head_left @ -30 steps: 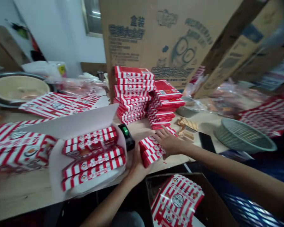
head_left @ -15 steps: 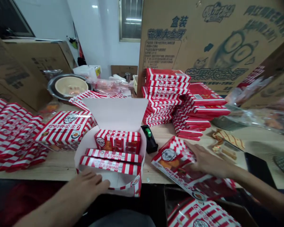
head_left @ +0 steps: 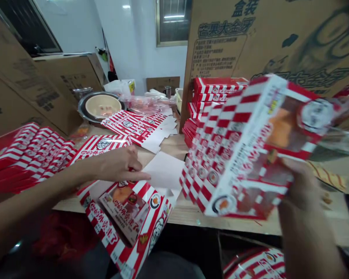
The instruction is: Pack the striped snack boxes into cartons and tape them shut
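Observation:
My right hand (head_left: 298, 182) grips a bundle of several flat red-and-white striped cartons (head_left: 244, 147), lifted off the wooden table (head_left: 192, 213) and tilted close to the camera. My left hand (head_left: 120, 164) rests palm down, fingers together, on the top of a larger striped box (head_left: 128, 217) lying at the table's front edge, pressing its white lid flap (head_left: 164, 172). The box's printed side hangs over the edge toward me.
Rows of striped cartons (head_left: 26, 151) lie at the left. More cartons are stacked (head_left: 209, 93) at the back beside a big printed cardboard box (head_left: 279, 38). A bowl in a metal basin (head_left: 101, 105) stands behind flattened striped blanks (head_left: 136, 126). Another striped box (head_left: 256, 265) sits below the table.
My right hand has lifted the carton bundle off the table up toward the camera. The big box has tipped over with its lid closing, and my left hand has moved onto its top.

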`<state>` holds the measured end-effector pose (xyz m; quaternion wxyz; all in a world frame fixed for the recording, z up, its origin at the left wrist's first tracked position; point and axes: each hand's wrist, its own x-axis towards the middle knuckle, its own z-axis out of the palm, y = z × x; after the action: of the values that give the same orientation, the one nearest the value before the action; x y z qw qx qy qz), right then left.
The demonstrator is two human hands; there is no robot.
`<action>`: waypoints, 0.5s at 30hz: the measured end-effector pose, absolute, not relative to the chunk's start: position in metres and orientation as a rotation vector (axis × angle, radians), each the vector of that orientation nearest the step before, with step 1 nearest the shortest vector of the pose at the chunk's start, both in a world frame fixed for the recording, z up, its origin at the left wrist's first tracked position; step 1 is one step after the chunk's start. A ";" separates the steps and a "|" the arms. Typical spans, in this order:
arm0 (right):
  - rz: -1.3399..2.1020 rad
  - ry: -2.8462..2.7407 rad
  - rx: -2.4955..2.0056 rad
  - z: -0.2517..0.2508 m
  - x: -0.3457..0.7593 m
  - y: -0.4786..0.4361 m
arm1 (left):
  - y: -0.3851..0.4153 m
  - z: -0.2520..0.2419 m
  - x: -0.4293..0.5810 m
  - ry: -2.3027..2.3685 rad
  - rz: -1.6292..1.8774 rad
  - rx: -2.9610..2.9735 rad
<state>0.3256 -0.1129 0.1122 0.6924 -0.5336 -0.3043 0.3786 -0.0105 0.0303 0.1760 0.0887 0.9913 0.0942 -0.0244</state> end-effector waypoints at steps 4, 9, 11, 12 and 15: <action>1.062 -0.520 -0.897 0.121 0.272 -0.037 | 0.030 0.176 -0.019 0.325 -0.033 2.879; 1.750 -0.452 -0.892 0.083 0.229 -0.002 | 0.034 0.170 -0.035 0.416 0.104 2.857; 1.961 -0.449 -0.946 0.066 0.220 -0.001 | 0.045 0.162 -0.044 0.455 0.128 2.856; 2.029 -0.459 -0.972 0.059 0.217 -0.001 | 0.052 0.156 -0.049 0.483 0.147 2.833; 2.095 -0.495 -1.021 0.048 0.213 0.002 | 0.073 0.137 -0.063 0.616 0.151 2.602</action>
<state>0.2133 0.0020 0.0477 0.3705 -0.3979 -0.1929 0.8168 -0.0627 0.0735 0.1373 0.2294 0.9456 0.2240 0.0550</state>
